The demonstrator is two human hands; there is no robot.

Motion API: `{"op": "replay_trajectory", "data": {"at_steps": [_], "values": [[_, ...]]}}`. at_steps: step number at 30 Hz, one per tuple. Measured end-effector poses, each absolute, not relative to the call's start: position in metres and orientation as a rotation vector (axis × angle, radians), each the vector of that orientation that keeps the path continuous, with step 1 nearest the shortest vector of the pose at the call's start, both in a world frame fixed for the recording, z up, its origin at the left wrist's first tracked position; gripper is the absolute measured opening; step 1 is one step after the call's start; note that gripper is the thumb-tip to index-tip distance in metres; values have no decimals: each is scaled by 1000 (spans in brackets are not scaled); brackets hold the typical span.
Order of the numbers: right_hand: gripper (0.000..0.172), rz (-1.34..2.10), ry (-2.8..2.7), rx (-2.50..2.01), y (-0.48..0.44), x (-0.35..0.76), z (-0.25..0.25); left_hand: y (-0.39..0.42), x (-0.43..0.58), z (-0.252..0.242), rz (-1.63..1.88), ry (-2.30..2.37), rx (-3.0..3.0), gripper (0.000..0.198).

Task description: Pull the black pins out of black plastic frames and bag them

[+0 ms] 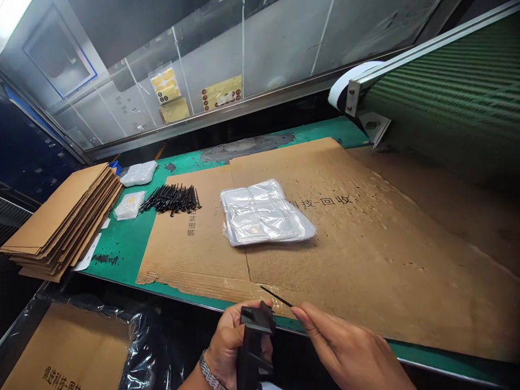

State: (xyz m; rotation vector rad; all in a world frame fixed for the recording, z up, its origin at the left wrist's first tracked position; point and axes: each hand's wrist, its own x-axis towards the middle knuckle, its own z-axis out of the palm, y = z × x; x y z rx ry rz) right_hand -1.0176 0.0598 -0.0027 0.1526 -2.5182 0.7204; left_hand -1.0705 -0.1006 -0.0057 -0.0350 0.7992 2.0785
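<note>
My left hand (227, 338), a metal watch band at its wrist, is wrapped round a black plastic part (255, 338) near the table's front edge. To its right, my right hand (345, 344) pinches one end of a thin black rod (276, 296). The rod points up and to the left, its far tip just above the cardboard. Rod and plastic part look apart. A pile of similar black pins (173, 199) lies farther back on the left. Clear plastic bags (262, 214) are stacked on the cardboard ahead of my hands.
Flat cardboard sheets (365, 254) cover much of the green table (122, 244). Folded cardboard (60, 211) is stacked at the left. Smaller clear packs (130, 206) stand beside the pins. A box lined with dark plastic (142, 336) sits below left. A green panel (447, 103) slants in from the right.
</note>
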Motion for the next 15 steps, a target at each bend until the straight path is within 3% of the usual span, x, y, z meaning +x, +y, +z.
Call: {"op": "replay_trajectory", "data": {"at_steps": [4, 8, 10, 15], "values": [[44, 633, -2478, 31, 79, -1026, -9, -105, -1069, 3, 1883, 511, -242, 41], [35, 207, -2609, -195, 118, -1028, -34, -106, -1067, -1, 1853, 392, -409, 24], [35, 50, -2641, -312, 136, -1028, -48, -105, -1066, -7, 1859, 340, -424, 25], [35, 35, -2607, -563, 148, -1032, -54, -103, -1066, -13, 1824, 247, -403, 29]]}}
